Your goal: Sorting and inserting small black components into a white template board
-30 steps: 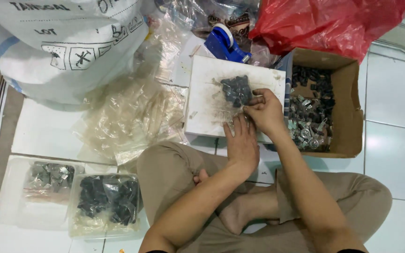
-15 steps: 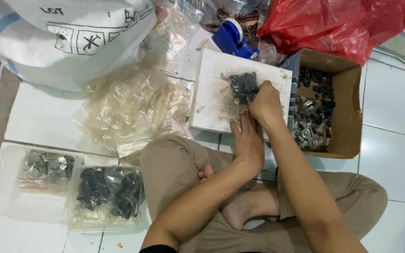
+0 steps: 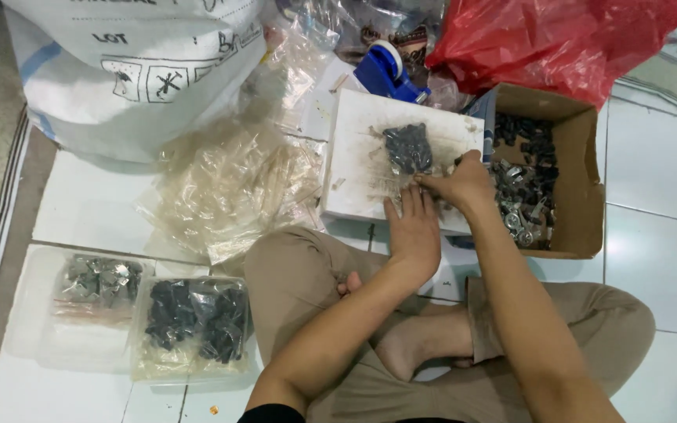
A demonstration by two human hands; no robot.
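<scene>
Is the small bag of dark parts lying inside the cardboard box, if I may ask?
No, the bag of dark parts lies on the white board, beside the cardboard box.

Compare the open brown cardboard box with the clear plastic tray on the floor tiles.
The brown cardboard box is opaque and holds loose dark and silvery parts; the clear plastic tray is see-through and holds its parts in small bags. The box lies beside the right hand; the tray lies away from both hands. Both sit on white floor tiles.

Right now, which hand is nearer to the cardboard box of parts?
The right hand. It rests on the white board right beside the cardboard box; the left hand lies farther from it, at the board's near edge.
</scene>
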